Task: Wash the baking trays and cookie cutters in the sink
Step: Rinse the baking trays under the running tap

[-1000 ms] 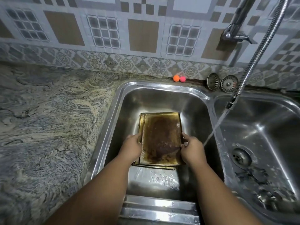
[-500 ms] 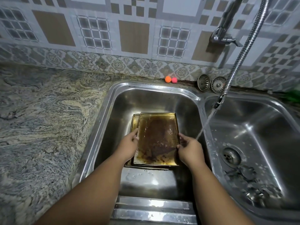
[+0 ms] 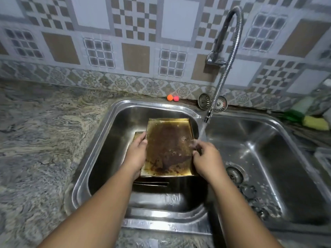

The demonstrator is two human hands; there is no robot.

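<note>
Right, going left to right. Marbled stone bench fills the left of the frame. Left basin of the steel sink sits centre. Baking tray is in it, brown-crusted inside, held above a second tray whose corner shows at its upper left. Left hand grips the tray's left edge, fingers curled over the rim. Right hand pinches the right edge. Water stream from the hose tap lands on the right hand's fingers and the tray's right rim. Orange ball and pink ball touch on the back ledge, upper centre, with strainers just right of them. Right basin has a drain and small dark items near it, too blurred to identify. Yellow sponge lies at the right edge.
</note>
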